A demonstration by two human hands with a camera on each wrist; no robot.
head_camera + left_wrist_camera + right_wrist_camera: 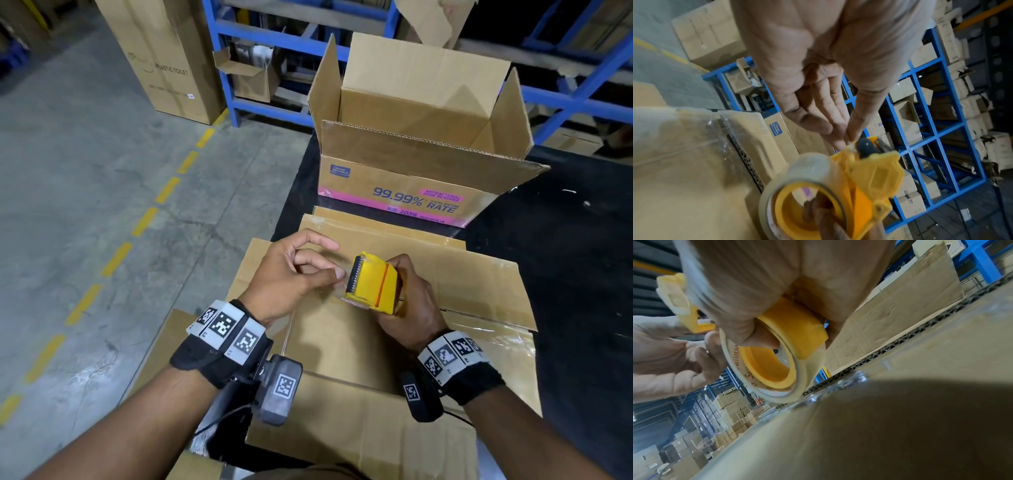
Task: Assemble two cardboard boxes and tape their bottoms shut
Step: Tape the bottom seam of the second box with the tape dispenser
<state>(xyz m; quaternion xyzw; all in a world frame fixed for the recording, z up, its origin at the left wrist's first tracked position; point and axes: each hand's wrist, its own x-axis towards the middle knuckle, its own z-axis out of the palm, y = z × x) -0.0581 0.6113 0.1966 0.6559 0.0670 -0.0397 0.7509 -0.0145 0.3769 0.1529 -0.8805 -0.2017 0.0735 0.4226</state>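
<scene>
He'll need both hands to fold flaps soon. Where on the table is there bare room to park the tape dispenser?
Bare black table lies right of the flattened cardboard and the open box. A narrower strip runs left of that box. It is crowded under the left hand and the right hand, which holds the tape dispenser.

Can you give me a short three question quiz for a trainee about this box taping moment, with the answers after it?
1. True or false: the right hand holds the yellow tape dispenser.
2. What is the left hand doing? A) lifting a flap of the open box B) pinching the tape end at the dispenser's toothed blade C) resting flat on the floor
3. Fill in the word: the open box printed with 99.99% RATE stands on the black table with its top flaps ____.

Key:
1. True; its fingers reach into the tape roll's core.
2. B
3. Open; it sits beyond the flat cardboard under the hands.
</scene>
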